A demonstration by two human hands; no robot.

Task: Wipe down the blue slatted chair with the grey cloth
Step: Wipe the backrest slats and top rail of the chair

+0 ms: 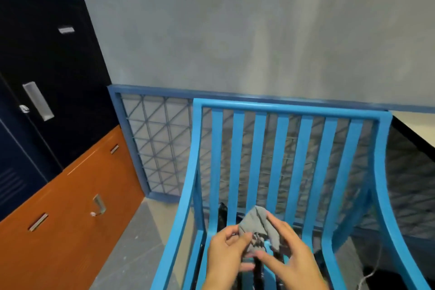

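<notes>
Blue slatted chair occupies the 5 o'clock sector, its back against a mesh panel. Grey cloth is bunched at 6 o'clock, above the seat slats. Left hand pinches the cloth's 8 o'clock edge, fingers curled. Right hand holds the 4 o'clock side between thumb and fingers. Contact between cloth and seat is unclear through blur. Orange lockers stand at 8 o'clock.

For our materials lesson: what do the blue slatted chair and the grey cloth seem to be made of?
The blue slatted chair looks like painted metal, possibly wood: thin curved slats, smooth glossy coat. The grey cloth looks like soft matte fabric: it crumples into limp folds.
</notes>
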